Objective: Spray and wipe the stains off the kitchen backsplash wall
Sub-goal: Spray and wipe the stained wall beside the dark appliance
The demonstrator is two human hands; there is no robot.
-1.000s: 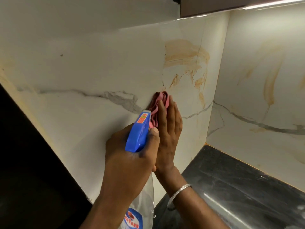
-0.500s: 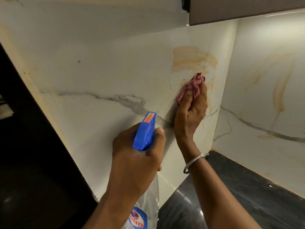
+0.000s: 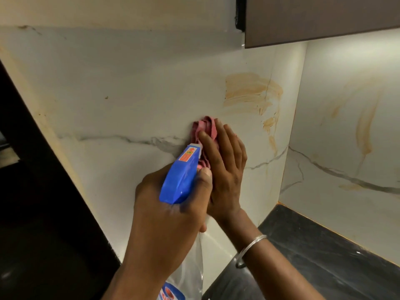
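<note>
While gripping the spray bottle (image 3: 180, 178) in the left hand (image 3: 166, 215), presses pink cloth (image 3: 204, 127) on wall (image 3: 129, 94) with flat right hand (image 3: 226, 172). Just below the orange stains (image 3: 249, 89).

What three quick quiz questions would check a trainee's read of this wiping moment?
1. True or false: the left hand grips the spray bottle.
2. Where does the large orange smear lie from the pink cloth? A) above-right B) below C) under it
3. Fill in: the right hand presses the cloth with ____ fingers.
Key: 1 true; 2 A; 3 straight.
</note>
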